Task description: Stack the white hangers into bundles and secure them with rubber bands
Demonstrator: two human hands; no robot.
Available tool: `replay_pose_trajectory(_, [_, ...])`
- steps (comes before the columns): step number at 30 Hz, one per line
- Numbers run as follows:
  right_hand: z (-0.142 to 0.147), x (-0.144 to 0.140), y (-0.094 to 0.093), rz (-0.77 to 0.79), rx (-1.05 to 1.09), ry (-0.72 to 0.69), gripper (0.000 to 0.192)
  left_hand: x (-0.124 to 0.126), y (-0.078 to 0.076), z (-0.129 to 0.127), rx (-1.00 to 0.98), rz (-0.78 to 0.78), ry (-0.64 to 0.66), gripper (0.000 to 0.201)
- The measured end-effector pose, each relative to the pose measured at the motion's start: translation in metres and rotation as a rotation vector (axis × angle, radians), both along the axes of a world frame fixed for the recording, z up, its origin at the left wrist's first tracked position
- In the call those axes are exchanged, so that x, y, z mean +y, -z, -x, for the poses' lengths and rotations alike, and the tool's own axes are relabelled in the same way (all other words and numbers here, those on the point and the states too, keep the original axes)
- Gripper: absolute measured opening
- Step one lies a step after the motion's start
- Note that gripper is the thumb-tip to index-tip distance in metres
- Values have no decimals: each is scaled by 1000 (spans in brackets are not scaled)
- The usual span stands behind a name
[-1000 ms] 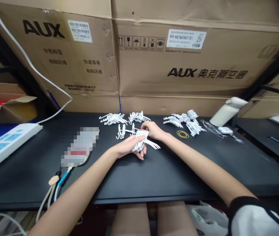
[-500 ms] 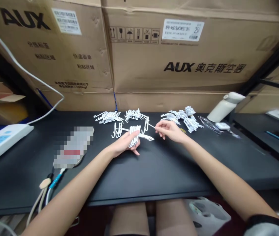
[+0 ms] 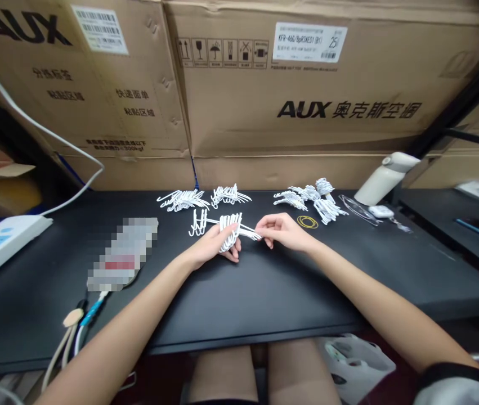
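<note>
A bunch of white wire hooks [image 3: 229, 225] is gripped in my left hand [image 3: 210, 246], with curved ends sticking out left and straight ends out to the right. My right hand [image 3: 280, 230] pinches the right-hand tip of one white hook, alongside the ends of the bunch. Behind my hands lie two loose piles of similar hooks, a left pile [image 3: 183, 200] and a right pile [image 3: 229, 195]. Several hook bundles [image 3: 330, 210] are grouped farther right. Yellow rubber bands [image 3: 307, 222] rest on the black table [image 3: 273, 298] just beyond my right hand.
Large cardboard boxes [image 3: 234, 124] stand along the back. A pale bottle [image 3: 385, 180], glasses [image 3: 359, 211] and a small white case [image 3: 381, 212] are at the right. On the left are a blurred-out phone-like object [image 3: 123, 256] with cables and a white power strip [image 3: 3, 242].
My right hand has brought a single hook down and left from above the bunch to its straight ends. The rubber bands show more fully. The view has shifted slightly.
</note>
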State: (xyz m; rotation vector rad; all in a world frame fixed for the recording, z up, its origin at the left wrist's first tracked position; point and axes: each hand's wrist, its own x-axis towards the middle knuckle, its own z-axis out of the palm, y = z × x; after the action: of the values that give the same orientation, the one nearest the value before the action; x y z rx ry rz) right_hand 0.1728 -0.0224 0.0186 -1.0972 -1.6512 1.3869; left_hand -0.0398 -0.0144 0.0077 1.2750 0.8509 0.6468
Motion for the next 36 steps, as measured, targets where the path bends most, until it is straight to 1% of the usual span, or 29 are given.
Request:
replay_pose_trajectory(4, [0,-1,-2,-46,2,28,25,0,-3,-1,17,-14,-19,44])
replay_pose_trajectory(9, [-2,-2,-3,-97,-43,-7,27,1,-3,0,-15,64,0,46])
replay_pose_trajectory(11, [-1,-3,-1,-98,-55,-15,29,2,-2,1,-12,72,10,43])
replay_pose_trajectory(16, [3,-3,3,-99,-71,-18,32,2,-1,2,-13,29,2,36])
replay_pose_trajectory(19, [5,-3,5,-102,-98,-14,36,1,0,1,-23,-7,28,36])
replay_pose_trajectory(23, [7,-5,8,-114,-145,-74,38,-1,1,0,-5,-42,82,36])
replay_pose_trajectory(30, [11,-11,9,-146,-135,-203,40,-3,0,-2,32,-58,108,38])
replay_pose_trajectory(36, [13,-12,4,-114,-93,-190,39,-3,-3,-2,64,-93,141,39])
